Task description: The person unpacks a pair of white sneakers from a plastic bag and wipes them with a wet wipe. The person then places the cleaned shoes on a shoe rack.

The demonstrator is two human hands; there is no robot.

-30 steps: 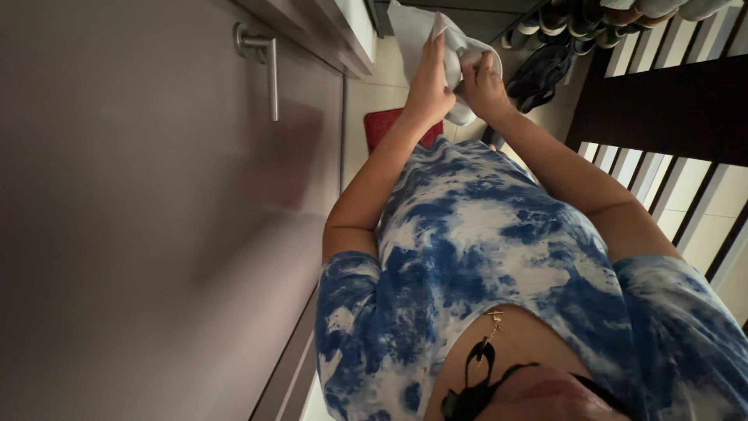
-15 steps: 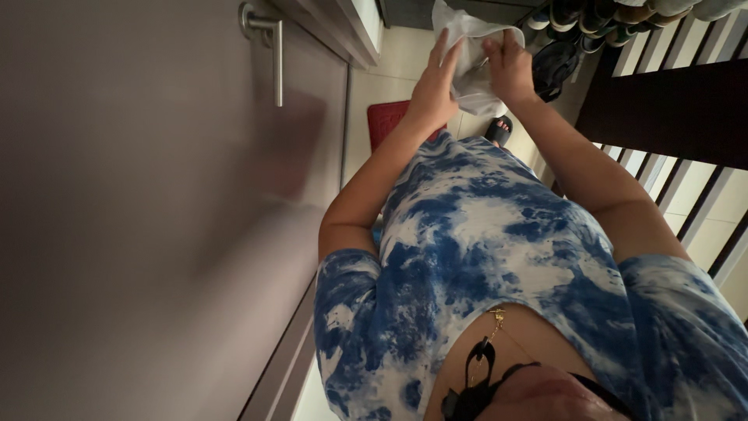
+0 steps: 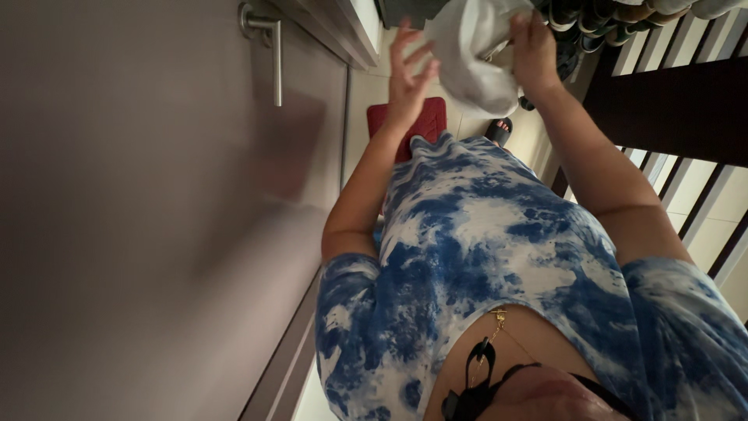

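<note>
- The right hand (image 3: 536, 48) is gripping a bunched white cloth (image 3: 471, 54), keeping it lifted off the floor.
- The left hand (image 3: 409, 74) is spreading its fingers wide just beside the cloth, holding nothing, palm facing it as if readying to catch the hanging fabric.
- A red mat (image 3: 425, 121) is lying below the left hand; a door handle (image 3: 269, 47) is sitting well apart from it.

A soft, matt white cloth (image 3: 471, 54), crumpled into folds, is seen at 12 o'clock. A brushed metal door handle (image 3: 269, 47) is fixed at 10 o'clock on a smooth, faintly glossy grey door (image 3: 140, 218). A textured red mat (image 3: 413, 121) is laid on glossy pale floor tiles (image 3: 366, 93)
</note>
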